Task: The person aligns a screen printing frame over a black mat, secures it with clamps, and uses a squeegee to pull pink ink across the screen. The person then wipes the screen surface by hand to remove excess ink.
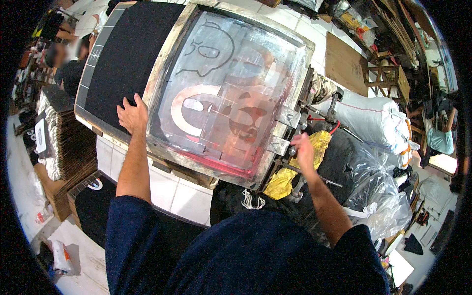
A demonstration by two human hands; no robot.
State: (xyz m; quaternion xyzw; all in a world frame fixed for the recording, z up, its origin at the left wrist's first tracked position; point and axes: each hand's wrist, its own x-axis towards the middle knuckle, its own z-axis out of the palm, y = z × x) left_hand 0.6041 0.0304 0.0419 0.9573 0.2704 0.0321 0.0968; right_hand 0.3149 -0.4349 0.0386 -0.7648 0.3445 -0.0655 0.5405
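A screen-printing frame (156, 78) lies over a board that carries black cloth (132, 54). Its mesh shows a cartoon outline and pale stencil shapes, with red ink along the near edge. My left hand (132, 114) rests with fingers apart on the black cloth, beside the frame's left rail. At the right, metal clamps (278, 144) hold the frame's edge. My right hand (305, 150) is by the clamp hardware, its fingers curled near a small metal knob (293, 151). Whatever those fingers grip is hidden and slightly blurred.
A yellow wrapping (279, 182) covers part of the hinge. Right of it are a clear plastic bag (378, 189) and a stuffed white sack (366, 115). Stacked boards (73, 132) stand at the left. Another person (440, 132) is at the far right, one more at the upper left.
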